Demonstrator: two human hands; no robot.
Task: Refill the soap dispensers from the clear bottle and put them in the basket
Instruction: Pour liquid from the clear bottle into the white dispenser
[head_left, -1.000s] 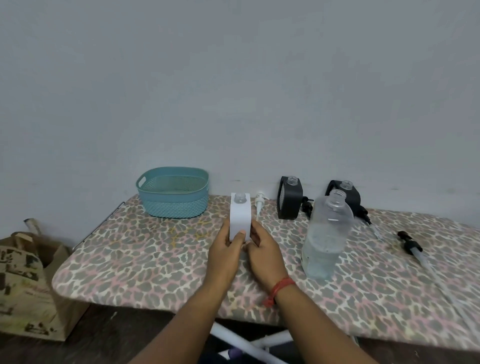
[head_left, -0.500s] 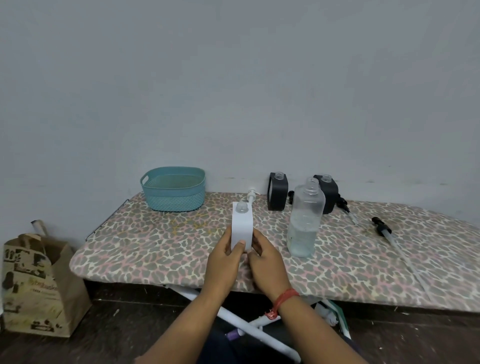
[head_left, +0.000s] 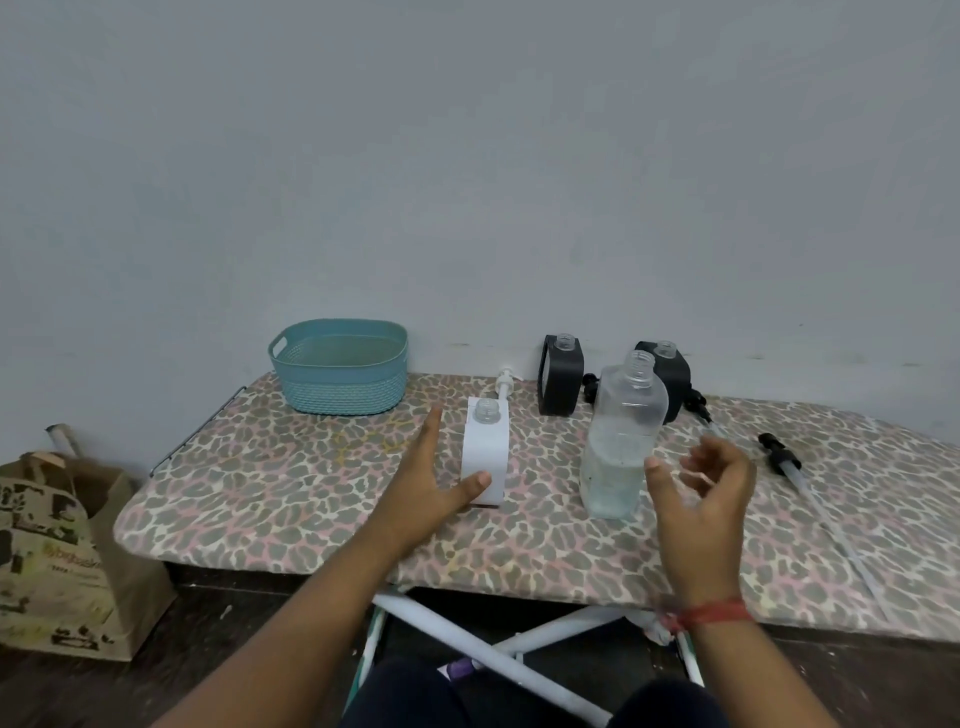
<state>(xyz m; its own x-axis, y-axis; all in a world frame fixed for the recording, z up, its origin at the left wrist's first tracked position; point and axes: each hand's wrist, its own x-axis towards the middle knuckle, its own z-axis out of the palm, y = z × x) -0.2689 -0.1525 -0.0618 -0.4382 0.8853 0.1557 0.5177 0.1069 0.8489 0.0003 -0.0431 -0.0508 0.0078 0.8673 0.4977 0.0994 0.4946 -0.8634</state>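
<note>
One paper bag (head_left: 57, 551) is seen on the floor at the far left, beside the board (head_left: 291, 499). One teal basket (head_left: 340, 366) is set on the board's far left corner, by the wall; nothing can be made out inside it. The left hand (head_left: 426, 488) is held spread wide with straight fingers, its thumb laid against the near side of the one white dispenser (head_left: 485, 457), which is stood upright with its neck uncapped. One white pump (head_left: 503, 384) is placed just behind it. Further right, two black dispensers (head_left: 560, 382) (head_left: 670, 371) are stood near the wall, both uncapped. One clear bottle (head_left: 621, 436) is stood upright in front of the second of these, partly filled and with its mouth uncovered. The right hand (head_left: 701, 493) is held just right of the bottle with fingers loosely curled and nothing gripped; whether it touches the bottle cannot be told. Two black pumps (head_left: 698, 408) (head_left: 779, 457) with long tubes are laid on the board at the right.
</note>
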